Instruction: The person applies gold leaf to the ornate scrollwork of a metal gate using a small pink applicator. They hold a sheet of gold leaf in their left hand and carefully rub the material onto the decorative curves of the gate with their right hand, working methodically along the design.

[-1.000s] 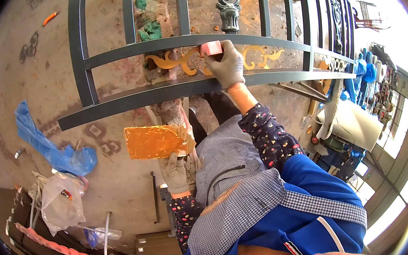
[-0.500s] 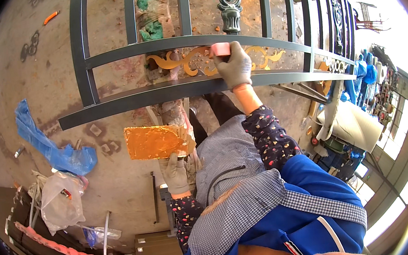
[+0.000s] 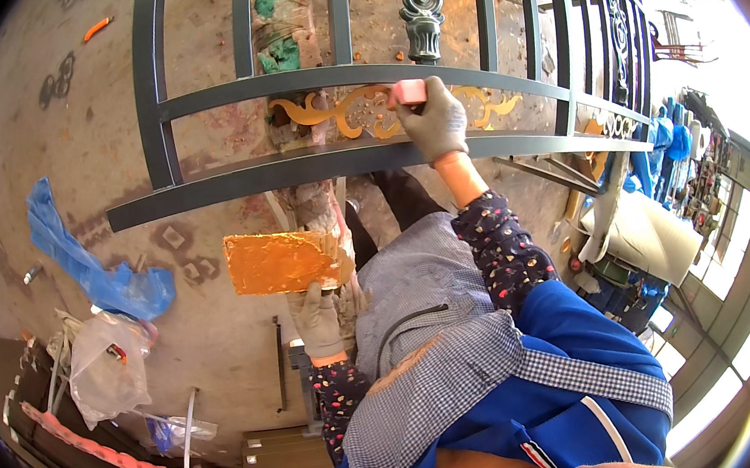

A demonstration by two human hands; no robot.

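My gloved right hand pinches a pink sponge block at the scrollwork between the two lower rails of a dark grey metal railing. The scroll ornament is gold on its left part and right end; my hand hides some of its middle. My gloved left hand grips the near edge of a flat rectangular board smeared with orange-gold paint. That board is held below the bottom rail, left of my apron. A dark cast ornament stands among the bars above the upper rail.
A wrapped support beam runs under the railing. Blue plastic sheeting and a clear plastic bag lie at the left. An orange-handled tool is on the floor. A large pale roll and cluttered goods stand at the right.
My right hand and the sponge block have shifted very slightly to the right along the scrollwork. The painted board has barely moved in my left hand.
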